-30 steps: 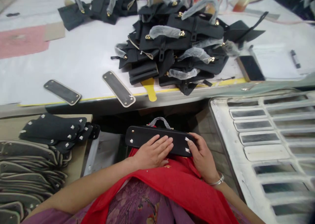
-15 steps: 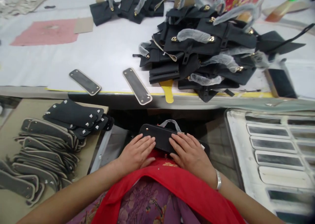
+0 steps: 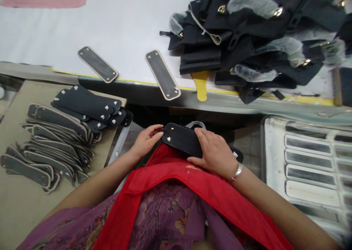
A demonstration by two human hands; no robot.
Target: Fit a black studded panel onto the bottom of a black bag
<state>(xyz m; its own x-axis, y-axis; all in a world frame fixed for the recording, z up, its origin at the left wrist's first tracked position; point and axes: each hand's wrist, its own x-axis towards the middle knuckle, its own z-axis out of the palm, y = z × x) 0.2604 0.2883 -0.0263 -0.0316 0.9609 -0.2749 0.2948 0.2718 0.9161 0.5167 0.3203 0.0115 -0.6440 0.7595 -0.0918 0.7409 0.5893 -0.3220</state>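
A black handbag (image 3: 183, 140) lies on my lap, its long rounded base panel facing up. A gold stud and a white scrap show near the panel's left end, and a plastic-wrapped handle (image 3: 196, 124) sticks out behind it. At that left end, my left hand (image 3: 147, 142) holds the bag's edge with fingers and thumb drawn together. My right hand (image 3: 216, 153) is wrapped over the right half, thumb on the near side and fingers across the top. The bag's underside is hidden.
On the white table sit two grey panels (image 3: 97, 65) with studs, a yellow tool (image 3: 200, 87) and a heap of black bags (image 3: 233, 41). Stacked panels (image 3: 57, 143) and black pieces (image 3: 85, 102) lie on a board at left. A white tray (image 3: 271, 151) of panels stands at right.
My left hand has slid off the panel's top to its left end, uncovering a white scrap. My right hand has closed further round the bag. The view has tilted down.
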